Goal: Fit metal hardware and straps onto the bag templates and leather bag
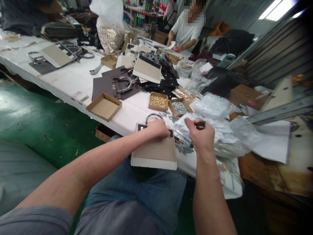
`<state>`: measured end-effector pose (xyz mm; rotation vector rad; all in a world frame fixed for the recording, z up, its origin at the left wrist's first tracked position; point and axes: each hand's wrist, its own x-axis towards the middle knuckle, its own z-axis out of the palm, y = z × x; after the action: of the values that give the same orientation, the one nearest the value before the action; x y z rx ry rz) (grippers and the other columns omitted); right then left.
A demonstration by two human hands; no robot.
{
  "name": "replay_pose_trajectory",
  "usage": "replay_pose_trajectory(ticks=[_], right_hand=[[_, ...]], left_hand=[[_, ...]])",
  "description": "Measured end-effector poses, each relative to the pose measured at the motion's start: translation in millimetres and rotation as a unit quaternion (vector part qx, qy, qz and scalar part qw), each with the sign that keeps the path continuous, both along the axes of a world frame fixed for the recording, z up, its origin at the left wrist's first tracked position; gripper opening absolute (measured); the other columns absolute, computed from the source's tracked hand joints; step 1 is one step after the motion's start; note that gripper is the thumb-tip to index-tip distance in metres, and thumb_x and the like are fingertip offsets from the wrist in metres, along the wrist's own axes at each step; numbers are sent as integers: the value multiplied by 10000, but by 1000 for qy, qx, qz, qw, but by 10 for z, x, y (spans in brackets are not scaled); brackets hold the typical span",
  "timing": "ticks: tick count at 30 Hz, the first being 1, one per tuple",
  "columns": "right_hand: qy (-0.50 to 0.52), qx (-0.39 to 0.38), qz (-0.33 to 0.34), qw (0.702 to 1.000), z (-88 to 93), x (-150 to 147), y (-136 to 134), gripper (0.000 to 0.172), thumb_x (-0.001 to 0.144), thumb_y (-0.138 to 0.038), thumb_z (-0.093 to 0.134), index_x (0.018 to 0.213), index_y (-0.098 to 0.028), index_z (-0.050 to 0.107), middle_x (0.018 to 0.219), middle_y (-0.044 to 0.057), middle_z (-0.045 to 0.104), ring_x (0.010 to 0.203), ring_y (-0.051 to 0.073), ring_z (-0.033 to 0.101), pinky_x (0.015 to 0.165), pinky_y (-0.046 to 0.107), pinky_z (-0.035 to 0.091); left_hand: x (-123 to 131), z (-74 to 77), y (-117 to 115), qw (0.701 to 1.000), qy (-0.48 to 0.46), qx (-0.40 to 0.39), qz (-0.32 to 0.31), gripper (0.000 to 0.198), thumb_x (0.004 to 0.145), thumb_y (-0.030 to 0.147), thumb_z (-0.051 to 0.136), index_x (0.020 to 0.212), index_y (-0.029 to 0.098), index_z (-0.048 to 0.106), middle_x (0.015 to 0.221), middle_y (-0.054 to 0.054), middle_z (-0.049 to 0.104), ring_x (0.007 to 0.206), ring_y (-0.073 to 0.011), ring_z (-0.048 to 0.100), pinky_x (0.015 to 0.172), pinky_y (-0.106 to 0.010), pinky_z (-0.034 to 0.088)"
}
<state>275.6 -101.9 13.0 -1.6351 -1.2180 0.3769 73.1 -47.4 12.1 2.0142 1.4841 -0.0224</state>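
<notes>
A beige bag panel (154, 151) with a black strip along its top lies at the table's front edge, partly over my lap. My left hand (158, 128) rests on the strip with its fingers closed; whatever they pinch is hidden. Behind that hand curves a wrapped bag handle (154, 115). To the right of the panel, my right hand (202, 134) is raised and wrapped around a dark tool (201, 125). One end of the tool pokes out above the fist and its kind is unclear.
Boxes of gold pieces (158, 101) and silver pieces (179, 108) stand beyond the panel. An open cardboard box (104, 107) is at left, with grey bag parts (105, 85) behind it. Plastic bags (212, 106) crowd the right. A co-worker (189, 29) works across the table.
</notes>
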Motion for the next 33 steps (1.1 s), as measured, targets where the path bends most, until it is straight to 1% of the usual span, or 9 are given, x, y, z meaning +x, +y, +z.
replay_pose_trajectory(ticks=[2,4,8,12,16,20,25,29,33], right_hand=[[126,80,21,989,160,-203,-9,582,942,-673,870,668,-245,587,582,-43,529,470,113,425,433,286,334],[220,144,59,963,245,-430,-37,657,1017,-665,798,615,-258,474,547,-72,402,417,87,317,386,281,233],[274,243,66,928,175,-787,-102,699,1084,-567,752,580,-252,383,547,-82,300,415,73,275,383,265,197],[279,264,33,923,56,-926,-72,695,1099,-534,733,567,-249,390,520,-80,299,405,74,289,384,264,224],[247,237,2,940,62,-956,22,666,1080,-564,745,576,-247,446,517,-70,367,409,78,360,386,258,269],[263,207,-8,942,101,-948,149,685,1046,-629,750,570,-261,422,499,-77,347,383,78,342,353,261,245],[307,102,-11,946,102,-881,388,688,965,-682,792,610,-291,351,508,-92,312,381,78,288,319,273,205],[270,45,-13,962,62,-824,598,640,963,-707,763,682,-315,341,526,-98,319,389,91,297,316,284,227],[243,-30,22,969,-9,-792,807,652,935,-779,768,737,-326,344,524,-115,318,382,92,286,311,285,216]], left_hand=[[1,0,-3,1000,-1,0,3,654,771,414,806,1355,121,822,1316,-238,848,1217,-405,815,1006,-424,659],[0,-4,-13,1000,-1,2,11,641,774,409,802,1346,121,823,1292,-236,854,1208,-401,820,1004,-422,661],[-19,-20,-63,1000,-5,16,25,582,794,420,793,1289,117,837,1229,-238,866,1177,-404,832,1018,-443,663],[-49,-26,-116,999,-14,28,29,535,823,435,773,1245,117,850,1193,-234,873,1157,-412,839,1030,-471,661],[-69,-40,-137,999,-18,35,27,500,850,449,761,1216,122,860,1199,-231,873,1170,-407,836,1040,-463,651],[-80,-83,-139,998,-25,43,24,480,864,466,762,1199,137,864,1191,-216,878,1159,-389,836,1022,-430,642],[-91,-117,-140,998,-24,57,16,500,881,526,753,1193,152,868,1185,-198,880,1153,-387,831,1027,-439,628],[-110,-110,-175,997,-24,66,7,505,902,546,738,1187,150,869,1162,-198,880,1141,-385,827,1037,-442,619],[-132,-107,-228,996,-27,81,6,495,936,553,712,1190,157,867,1174,-193,878,1161,-378,818,1088,-447,593]])
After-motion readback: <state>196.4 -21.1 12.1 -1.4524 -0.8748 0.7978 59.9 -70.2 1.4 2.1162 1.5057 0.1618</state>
